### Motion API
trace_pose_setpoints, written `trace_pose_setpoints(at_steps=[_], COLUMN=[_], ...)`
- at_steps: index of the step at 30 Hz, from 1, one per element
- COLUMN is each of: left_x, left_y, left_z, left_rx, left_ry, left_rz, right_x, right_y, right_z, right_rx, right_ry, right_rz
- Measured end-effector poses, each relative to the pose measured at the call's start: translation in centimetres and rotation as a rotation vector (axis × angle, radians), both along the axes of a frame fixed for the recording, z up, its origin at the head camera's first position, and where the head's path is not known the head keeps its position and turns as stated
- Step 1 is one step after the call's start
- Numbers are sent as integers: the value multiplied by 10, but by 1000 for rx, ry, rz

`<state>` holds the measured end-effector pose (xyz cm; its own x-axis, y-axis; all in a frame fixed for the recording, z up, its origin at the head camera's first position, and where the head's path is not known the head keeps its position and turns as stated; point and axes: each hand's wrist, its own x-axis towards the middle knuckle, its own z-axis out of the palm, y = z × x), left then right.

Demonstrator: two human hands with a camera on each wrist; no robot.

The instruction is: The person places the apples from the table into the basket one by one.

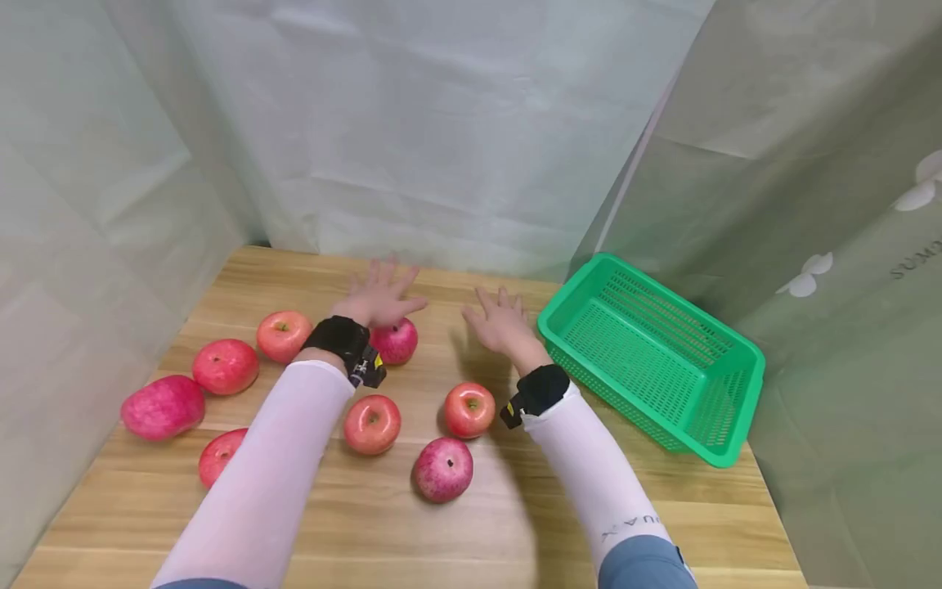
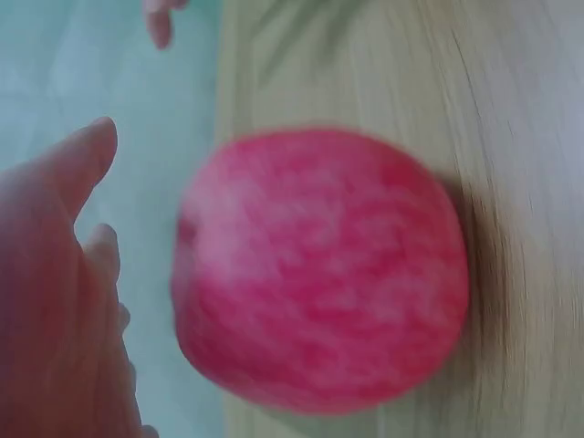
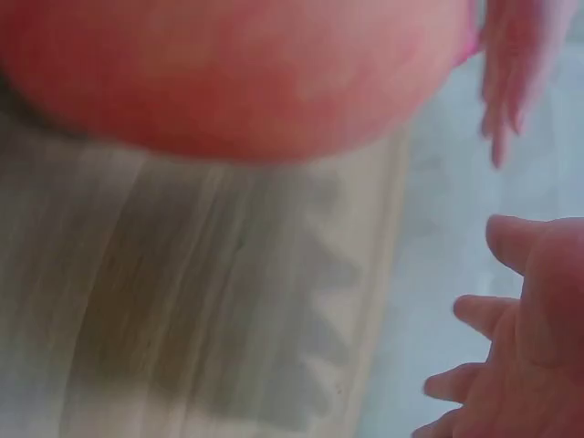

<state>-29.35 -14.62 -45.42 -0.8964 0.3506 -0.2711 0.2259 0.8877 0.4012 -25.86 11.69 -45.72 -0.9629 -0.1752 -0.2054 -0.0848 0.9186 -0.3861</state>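
Observation:
My left hand (image 1: 377, 304) is spread with fingers straight and holds nothing. Just below its palm in the head view sits a deep pink apple (image 1: 397, 343); a pink streaked apple (image 2: 319, 274) fills the middle of the left wrist view, beside the thumb. To the right, my right hand (image 1: 504, 325) is also spread, fingers apart, over the table left of the green basket (image 1: 717, 446). A red apple (image 1: 469, 410) lies nearer to me than that hand, with a speckled pink apple (image 1: 444, 469) close by. Blurred red fruit (image 3: 237, 82) crosses the top of the right wrist view.
Another red apple (image 1: 372, 424) lies by my left forearm. Further left are several fruits: a light red apple (image 1: 284, 336), a red one (image 1: 225, 366), a longish pink fruit (image 1: 163, 407) and an apple (image 1: 219, 456) partly behind my sleeve. Pale sheeting (image 1: 456, 147) walls the wooden table.

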Motion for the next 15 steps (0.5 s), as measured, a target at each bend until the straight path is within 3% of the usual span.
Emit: trace_pose_setpoints(at_steps=[6, 15], left_x=[11, 51], left_y=[12, 11], left_z=[9, 33], left_rx=[100, 225], left_ry=[39, 115], left_rz=[-82, -168], right_x=[19, 72], right_y=[19, 72], right_z=[14, 32], right_rx=[-166, -446], right_ry=[13, 59], right_rz=[68, 105])
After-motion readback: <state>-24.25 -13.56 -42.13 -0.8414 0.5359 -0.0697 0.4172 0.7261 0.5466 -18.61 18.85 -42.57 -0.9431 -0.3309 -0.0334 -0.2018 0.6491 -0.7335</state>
